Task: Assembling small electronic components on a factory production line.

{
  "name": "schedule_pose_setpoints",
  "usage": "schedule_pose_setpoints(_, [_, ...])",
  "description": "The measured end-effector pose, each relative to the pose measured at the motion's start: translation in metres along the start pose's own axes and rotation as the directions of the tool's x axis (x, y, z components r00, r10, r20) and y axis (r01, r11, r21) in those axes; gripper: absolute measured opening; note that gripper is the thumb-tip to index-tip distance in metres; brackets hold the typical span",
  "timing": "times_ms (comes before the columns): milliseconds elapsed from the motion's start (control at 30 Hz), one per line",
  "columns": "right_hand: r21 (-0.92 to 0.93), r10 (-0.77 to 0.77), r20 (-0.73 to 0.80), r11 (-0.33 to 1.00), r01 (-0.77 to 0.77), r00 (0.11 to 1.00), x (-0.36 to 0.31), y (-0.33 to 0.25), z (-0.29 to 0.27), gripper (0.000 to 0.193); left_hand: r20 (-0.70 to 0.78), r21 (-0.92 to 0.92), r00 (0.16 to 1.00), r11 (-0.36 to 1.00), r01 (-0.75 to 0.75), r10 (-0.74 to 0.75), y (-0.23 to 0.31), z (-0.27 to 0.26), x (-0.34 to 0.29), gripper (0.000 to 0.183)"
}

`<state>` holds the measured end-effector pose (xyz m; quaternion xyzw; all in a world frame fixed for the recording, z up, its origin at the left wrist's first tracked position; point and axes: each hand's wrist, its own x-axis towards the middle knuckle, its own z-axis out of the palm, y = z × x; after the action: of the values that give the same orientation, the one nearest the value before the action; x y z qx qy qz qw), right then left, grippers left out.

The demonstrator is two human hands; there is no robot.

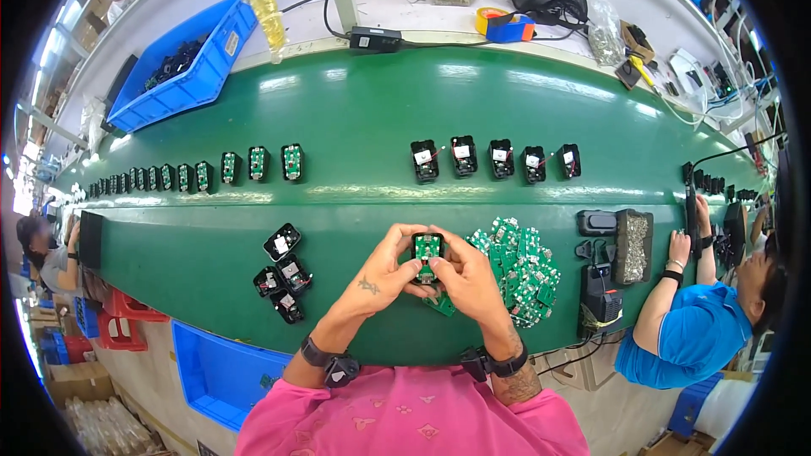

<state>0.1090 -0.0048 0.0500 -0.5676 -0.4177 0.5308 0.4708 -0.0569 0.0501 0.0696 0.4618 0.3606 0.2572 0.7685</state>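
Observation:
Both my hands meet over the near middle of the green bench. Between them is a small black plastic housing with a green circuit board (427, 247) in it. My left hand (389, 266) grips its left side, and my right hand (463, 270) grips its right side. Both thumbs press on the board's lower part. Right beside my right hand lies a heap of loose green circuit boards (525, 274). One more loose board (440, 304) sits partly under my hands. To the left, several black housings (292, 273) with white parts and thin wires lie in a cluster.
Housings with green boards (292, 162) stand in a row at the left. Several housings with white parts (464, 156) line up at centre right. A soldering station (601, 295) and a grey block (634, 247) stand right. A blue bin (182, 67) stands far left. A co-worker (697, 321) sits right.

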Motion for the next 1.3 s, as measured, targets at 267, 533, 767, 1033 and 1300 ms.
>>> schedule_pose_setpoints(267, [0.166, -0.138, 0.066, 0.978, 0.125, 0.988, -0.003, -0.001, -0.007, 0.045, 0.063, 0.157, 0.982, 0.970, -0.186, 0.178, -0.005, 0.001, 0.002, 0.040])
schedule_pose_setpoints(533, [-0.228, -0.209, -0.211, 0.960, 0.160, 0.955, -0.009, -0.004, 0.005, 0.043, -0.411, 0.396, 0.795, 0.873, -0.285, 0.445, -0.015, -0.062, 0.069, 0.041])
schedule_pose_setpoints(767, [-0.530, -0.301, -0.291, 0.841, 0.109, 0.908, -0.038, 0.000, -0.044, 0.017, -0.572, 0.651, 0.633, 0.758, -0.035, 0.521, 0.002, -0.130, 0.119, 0.044])
schedule_pose_setpoints(1033, [-0.908, -0.191, 0.258, 0.286, 0.306, 0.947, -0.074, 0.037, -0.005, 0.044, -0.158, 0.920, 0.779, 0.377, -0.108, 0.607, 0.003, -0.051, 0.105, 0.092])
schedule_pose_setpoints(1300, [-0.814, -0.398, 0.373, 0.292, 0.502, 0.838, -0.077, 0.035, -0.018, 0.025, -0.211, 0.798, 0.888, 0.597, -0.085, 0.409, -0.006, -0.055, 0.120, 0.086])
